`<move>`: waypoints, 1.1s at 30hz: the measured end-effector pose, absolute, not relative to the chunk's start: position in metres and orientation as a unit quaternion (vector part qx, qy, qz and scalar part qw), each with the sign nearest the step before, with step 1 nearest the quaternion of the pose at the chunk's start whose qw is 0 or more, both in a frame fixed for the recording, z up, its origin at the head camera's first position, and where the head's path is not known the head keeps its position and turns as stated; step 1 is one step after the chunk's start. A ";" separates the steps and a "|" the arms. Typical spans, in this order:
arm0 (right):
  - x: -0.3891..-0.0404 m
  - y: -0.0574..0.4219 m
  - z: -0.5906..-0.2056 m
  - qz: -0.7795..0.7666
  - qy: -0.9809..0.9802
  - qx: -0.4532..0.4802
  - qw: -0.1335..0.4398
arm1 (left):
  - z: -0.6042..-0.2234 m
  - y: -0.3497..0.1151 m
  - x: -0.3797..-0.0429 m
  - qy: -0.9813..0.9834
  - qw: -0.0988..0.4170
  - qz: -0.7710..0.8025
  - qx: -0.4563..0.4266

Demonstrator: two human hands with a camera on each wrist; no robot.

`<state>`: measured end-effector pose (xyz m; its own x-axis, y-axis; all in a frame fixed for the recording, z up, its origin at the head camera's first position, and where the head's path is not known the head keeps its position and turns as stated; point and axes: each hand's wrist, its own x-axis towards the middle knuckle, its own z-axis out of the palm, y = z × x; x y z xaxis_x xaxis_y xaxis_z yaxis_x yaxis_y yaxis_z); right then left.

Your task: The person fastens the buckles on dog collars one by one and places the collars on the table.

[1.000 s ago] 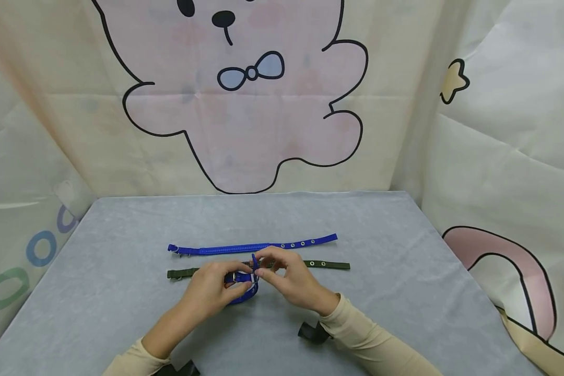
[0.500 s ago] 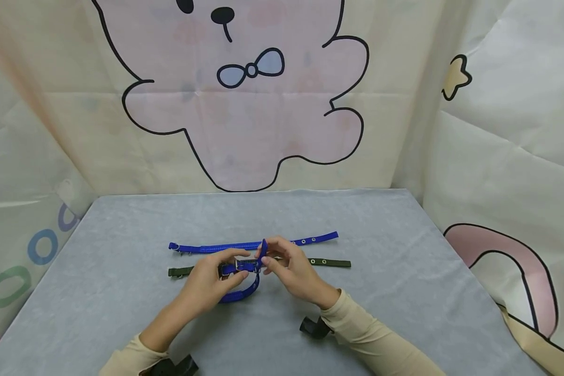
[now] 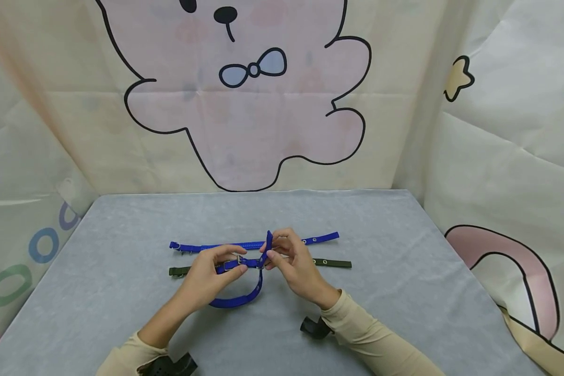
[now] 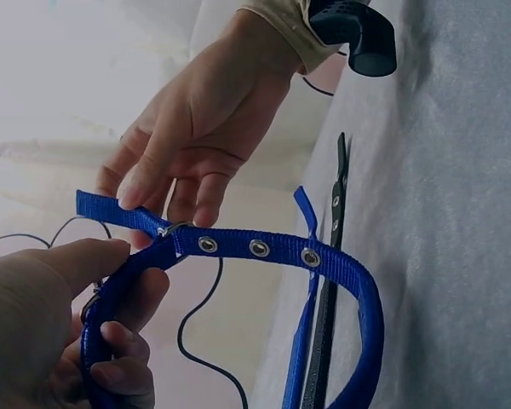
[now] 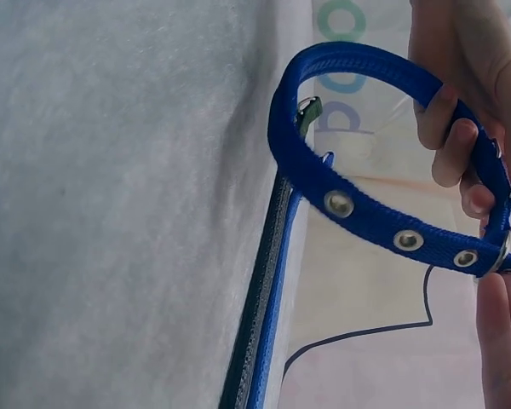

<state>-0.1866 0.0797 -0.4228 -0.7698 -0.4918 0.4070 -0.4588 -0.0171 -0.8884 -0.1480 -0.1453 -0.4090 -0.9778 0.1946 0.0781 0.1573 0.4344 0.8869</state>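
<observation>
A blue pet collar (image 3: 237, 302) hangs in a loop above the table, held between both hands. Its woven strap shows several metal eyelets (image 4: 259, 248). My left hand (image 3: 204, 277) grips the buckle end, thumb on one side and curled fingers on the other. The strap's tip (image 4: 111, 209) sticks out past a metal ring (image 4: 172, 228), and my right hand (image 3: 297, 266) pinches it between thumb and fingers. In the right wrist view the left fingers (image 5: 451, 158) curl round the strap, while most of the right hand lies out of frame.
Behind the hands, a second blue collar (image 3: 321, 239) lies stretched out on the grey-covered table (image 3: 380, 224). In front of it lies a green collar (image 3: 333, 263), partly hidden by the hands. A printed curtain (image 3: 244, 141) rises at the table's back edge.
The right hand has moved up and right with the strap tip, and more tip shows past the ring. The left hand has shifted slightly left. The hanging loop looks wider.
</observation>
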 end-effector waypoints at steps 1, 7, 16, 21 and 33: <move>-0.187 0.080 -0.423 -0.624 0.704 -0.339 0.010 | -0.409 -0.145 -0.148 0.847 0.015 0.521 0.099; -0.185 0.081 -0.424 -0.560 0.750 -0.350 -0.032 | -0.413 -0.144 -0.149 0.853 -0.011 0.513 0.094; -0.185 0.079 -0.425 -0.519 0.762 -0.385 -0.038 | -0.418 -0.147 -0.147 0.843 -0.036 0.527 0.106; -0.185 0.080 -0.425 -0.545 0.745 -0.383 -0.017 | -0.418 -0.148 -0.147 0.841 -0.053 0.526 0.114; -0.182 0.085 -0.417 -0.517 0.764 -0.385 0.014 | -0.414 -0.146 -0.147 0.849 -0.048 0.512 0.122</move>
<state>-0.1820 0.0848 -0.4174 -0.7025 -0.6037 0.3770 -0.5740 0.1673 -0.8016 -0.1473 -0.1456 -0.4142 -0.9657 0.1574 0.2066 0.2561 0.4460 0.8576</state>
